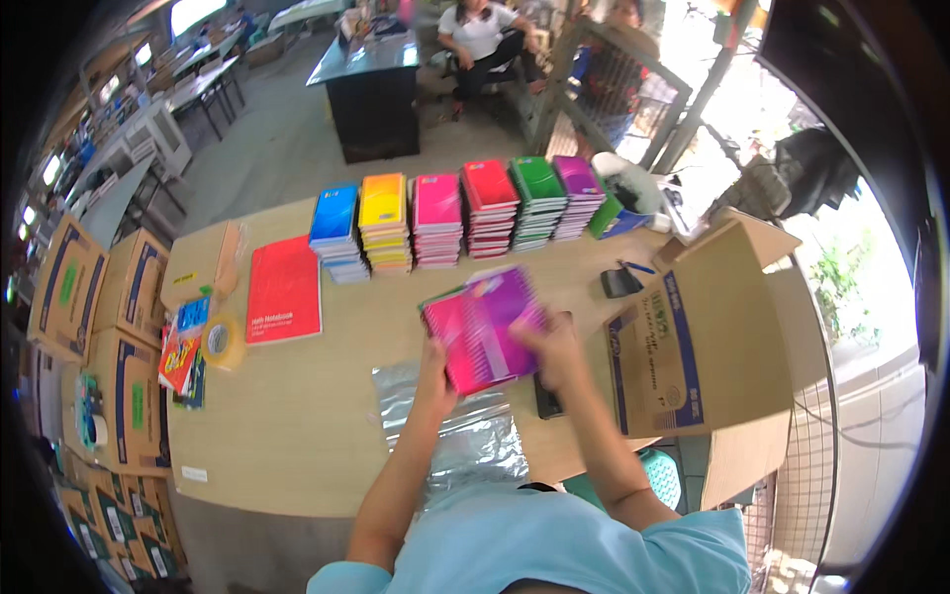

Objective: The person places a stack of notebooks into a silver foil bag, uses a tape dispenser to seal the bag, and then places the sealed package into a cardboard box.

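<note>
A small bundle of notebooks is held over the table in front of me. A purple notebook [502,297] shows on top, and a pink notebook [471,362] sticks out beneath it. My left hand [433,378] grips the bundle by its left edge. At the right edge, my right hand [554,348] is closed on the purple notebook, slightly smeared by motion. A clear plastic bag [465,445] lies flat under my forearms. Six notebook stacks line the far side: blue [336,213], yellow [383,201], pink [437,203], red [490,188], green [537,180] and purple [577,178].
A red notebook [285,292], a tape roll [224,342] and colourful packets [183,351] lie left. An open carton [653,356] stands right, near a black pouch [621,284]. Closed cartons [129,396] are piled left of the table. A person [485,40] sits beyond.
</note>
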